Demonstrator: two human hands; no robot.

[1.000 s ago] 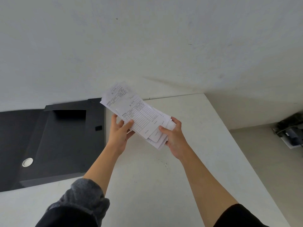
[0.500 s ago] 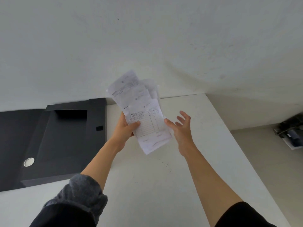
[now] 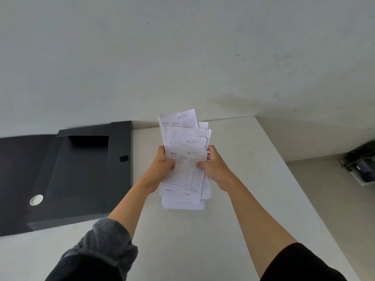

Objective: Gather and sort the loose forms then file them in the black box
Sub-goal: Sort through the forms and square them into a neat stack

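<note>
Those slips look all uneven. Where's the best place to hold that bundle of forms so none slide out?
Probably at the middle of the two long edges, coming in from either side, as the left hand and right hand do now. The forms are tall, narrow and fanned out of line at top and bottom, so a grip across the middle catches most sheets where they overlap.

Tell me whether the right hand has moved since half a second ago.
Yes. The right hand has closed leftward, toward the black box, onto the forms, which it had let go.

Pushed-up grey sleeve (image 3: 105,246) over black; right short black sleeve (image 3: 300,262).
</note>
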